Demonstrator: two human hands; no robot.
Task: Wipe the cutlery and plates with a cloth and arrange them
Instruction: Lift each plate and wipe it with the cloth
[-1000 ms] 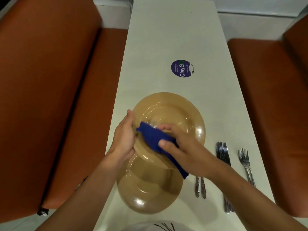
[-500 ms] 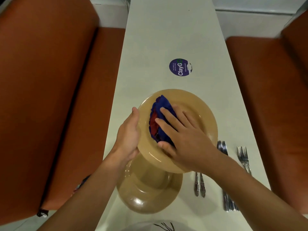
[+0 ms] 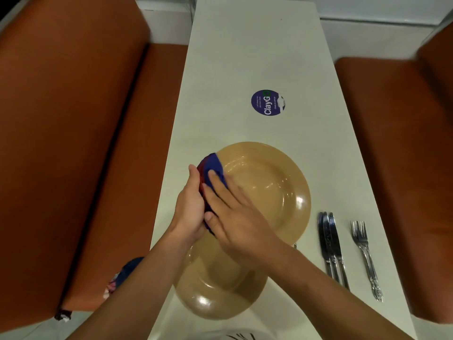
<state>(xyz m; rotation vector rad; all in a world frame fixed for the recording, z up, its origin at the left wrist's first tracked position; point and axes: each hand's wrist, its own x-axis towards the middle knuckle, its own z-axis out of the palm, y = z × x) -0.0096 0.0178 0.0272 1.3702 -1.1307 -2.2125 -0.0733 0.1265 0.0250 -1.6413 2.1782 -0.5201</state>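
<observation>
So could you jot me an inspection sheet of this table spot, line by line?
Surface: long pale table bearing a round purple sticker.
Job's things: upper tan plate held over a lower tan plate; blue cloth on the upper plate's left rim; knives and fork lying to the right.
Clutter: nothing seen.
Grippers: left hand grips the upper plate's left edge; right hand presses the cloth with straight fingers.
Cables: nothing seen.
Surroundings: orange bench seats on both sides.
</observation>
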